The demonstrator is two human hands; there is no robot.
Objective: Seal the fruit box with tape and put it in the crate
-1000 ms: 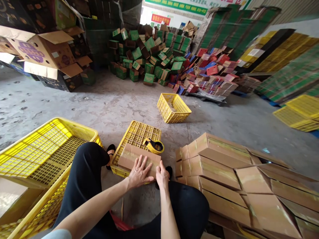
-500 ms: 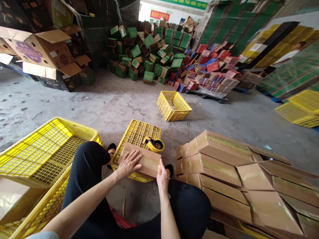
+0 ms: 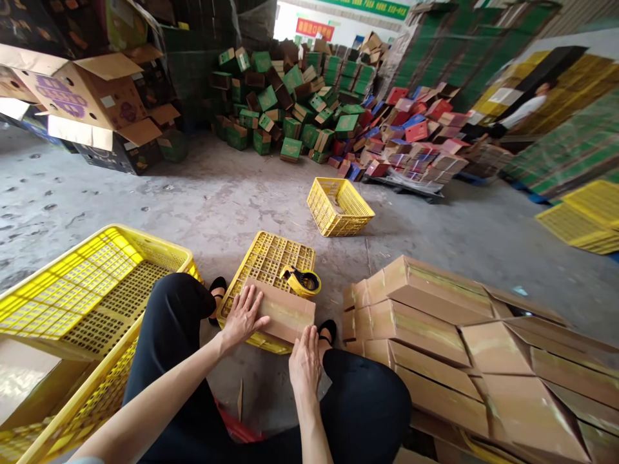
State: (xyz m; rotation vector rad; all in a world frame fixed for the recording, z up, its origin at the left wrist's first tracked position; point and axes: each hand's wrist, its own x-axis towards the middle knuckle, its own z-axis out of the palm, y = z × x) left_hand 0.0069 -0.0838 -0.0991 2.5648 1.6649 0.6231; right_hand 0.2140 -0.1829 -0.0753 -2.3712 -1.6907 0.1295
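Observation:
A flat brown cardboard box (image 3: 286, 312) lies on an upturned yellow crate (image 3: 271, 251) between my knees. My left hand (image 3: 243, 316) rests on the box's left end, fingers spread and thumb pointing right. At the near right corner of the box, my right hand (image 3: 305, 364) has its fingers stretched out side by side against the edge. A small clear piece, perhaps tape film, shows beside that hand. A yellow and black tape dispenser (image 3: 300, 281) sits on the crate just behind the box.
Stacked cardboard boxes (image 3: 430, 328) stand on my right. A large yellow crate (image 3: 111, 290) is on my left, a smaller yellow crate (image 3: 340, 207) ahead. Farther back are heaped green boxes (image 3: 290, 109), red and blue boxes (image 3: 411, 129) and a person (image 3: 525, 113).
My right hand has shifted left and nearer, from gripping the box's right end to flat stretched fingers at its near corner. The left hand stays on the box, its thumb now farther out.

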